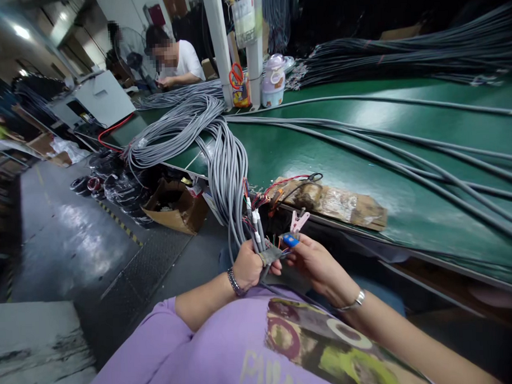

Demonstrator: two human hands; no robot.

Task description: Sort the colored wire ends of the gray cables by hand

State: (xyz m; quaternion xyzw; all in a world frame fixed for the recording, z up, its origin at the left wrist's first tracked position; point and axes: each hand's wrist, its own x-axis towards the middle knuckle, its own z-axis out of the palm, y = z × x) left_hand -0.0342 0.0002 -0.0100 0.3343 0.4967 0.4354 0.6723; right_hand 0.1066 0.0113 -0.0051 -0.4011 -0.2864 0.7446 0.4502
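Note:
My left hand [248, 266] is wrapped round several grey cables [257, 225] in front of my body. A strip of grey material [270, 255] lies across them at my fingers. White bands and bare coloured wires show at the cable ends. My right hand [313, 264] is closed in a pinch beside it, at the thin coloured wires [285, 251]; the fingertips partly hide them. A blue wrap [290, 240] covers one of its fingertips. Just beyond that hand, a pink clip [299, 221] stands at the table edge.
A thick bundle of grey cable [227, 165] hangs over the edge of the green table [313, 151]. A taped cardboard strip [349, 207] with leads lies at the front edge. Red scissors [236, 75] and a lilac cup [274, 82] stand by the post. Another person [186, 63] sits behind.

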